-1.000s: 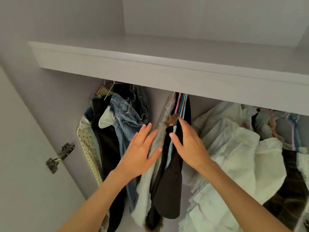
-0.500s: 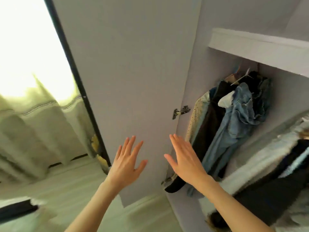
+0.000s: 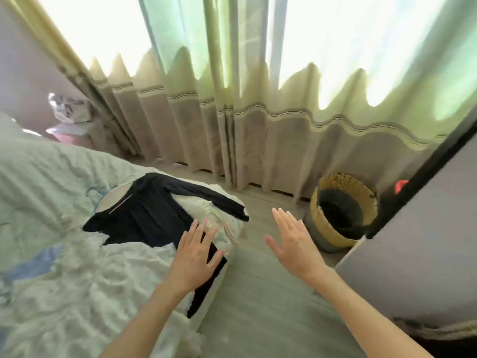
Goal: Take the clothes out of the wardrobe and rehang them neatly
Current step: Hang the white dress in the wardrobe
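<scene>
Now both hands are spread flat with straight fingers, holding nothing. The left hand (image 3: 195,250) hovers over the bed's near corner, above the lower edge of a black long-sleeved garment (image 3: 144,215) that lies spread on the pale rumpled bed (image 3: 51,177), partly over a cream folded cloth (image 3: 222,215); whether the fingers touch the fabric cannot be told. The right hand (image 3: 293,244) is apart from the garment, held over the light wood floor (image 3: 258,306) beside the bed's edge. A woven yellow basket (image 3: 343,213) stands near the beige striped curtains (image 3: 258,125).
</scene>
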### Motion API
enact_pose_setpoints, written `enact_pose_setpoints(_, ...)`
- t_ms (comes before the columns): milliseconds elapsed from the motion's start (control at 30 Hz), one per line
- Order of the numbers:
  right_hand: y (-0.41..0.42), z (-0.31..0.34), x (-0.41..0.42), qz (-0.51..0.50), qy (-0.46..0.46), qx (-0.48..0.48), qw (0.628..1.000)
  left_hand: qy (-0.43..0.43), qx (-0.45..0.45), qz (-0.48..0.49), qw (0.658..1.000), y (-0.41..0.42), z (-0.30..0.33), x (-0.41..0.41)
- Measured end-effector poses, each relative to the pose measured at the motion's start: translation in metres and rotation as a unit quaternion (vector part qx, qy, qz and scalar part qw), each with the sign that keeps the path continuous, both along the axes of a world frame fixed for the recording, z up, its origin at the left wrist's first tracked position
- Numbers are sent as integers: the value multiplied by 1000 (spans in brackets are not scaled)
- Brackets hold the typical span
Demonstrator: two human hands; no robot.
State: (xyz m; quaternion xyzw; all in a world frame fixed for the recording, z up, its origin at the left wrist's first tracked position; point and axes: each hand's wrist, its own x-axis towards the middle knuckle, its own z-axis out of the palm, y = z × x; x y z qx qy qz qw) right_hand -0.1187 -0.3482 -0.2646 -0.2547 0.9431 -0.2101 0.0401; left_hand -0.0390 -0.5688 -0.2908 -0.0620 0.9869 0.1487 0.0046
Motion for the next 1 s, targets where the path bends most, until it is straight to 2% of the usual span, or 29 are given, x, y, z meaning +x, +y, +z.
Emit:
enact_pose_setpoints(233, -163, -20, 27, 198, -8, 17, 980, -42, 13, 200, 979, -119, -21, 108)
enact_pose_setpoints(433, -261, -39, 47, 313, -44, 42, 948, -65, 34, 363, 929, -170, -35, 187)
enact_pose_setpoints(567, -313, -53, 56, 387, -60, 59, 918, -92, 54, 443, 890, -188, -49, 212)
enact_pose_setpoints(700, -365, -63, 38, 431, -63, 74, 897, -103, 58, 490, 863, -211, -63, 207)
enact_pose_setpoints(867, -426, -72, 1, 460, -51, 95, 881, -148, 67, 505, 848, -250, -70, 191)
enact_pose_setpoints(1000, -472, -85, -16, 490, -44, 133, 861, -147, 81, 521, 837, -275, -80, 188)
